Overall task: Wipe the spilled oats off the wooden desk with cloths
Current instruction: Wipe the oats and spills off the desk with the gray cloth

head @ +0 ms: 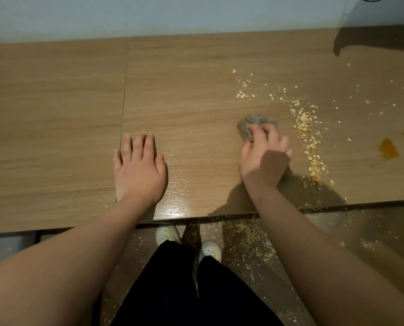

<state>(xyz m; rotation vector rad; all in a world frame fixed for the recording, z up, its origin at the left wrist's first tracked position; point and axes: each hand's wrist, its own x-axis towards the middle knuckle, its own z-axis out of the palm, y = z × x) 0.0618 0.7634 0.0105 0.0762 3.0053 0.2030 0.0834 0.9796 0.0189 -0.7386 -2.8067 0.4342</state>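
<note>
A grey cloth (247, 128) lies bunched on the wooden desk (55, 114), and my right hand (264, 158) grips it with curled fingers. Just right of that hand a ridge of spilled oats (308, 137) runs toward the desk's front edge. More loose oats (243, 94) are scattered behind the cloth and out to the far right. My left hand (138, 167) rests flat on the desk with straight fingers, left of the cloth, holding nothing.
An orange liquid stain (388, 149) marks the desk right of the oat ridge. Oats (250, 234) also litter the floor below the front edge, near my white shoes (166, 234). A seam (123, 114) divides the desk top. A wall stands behind.
</note>
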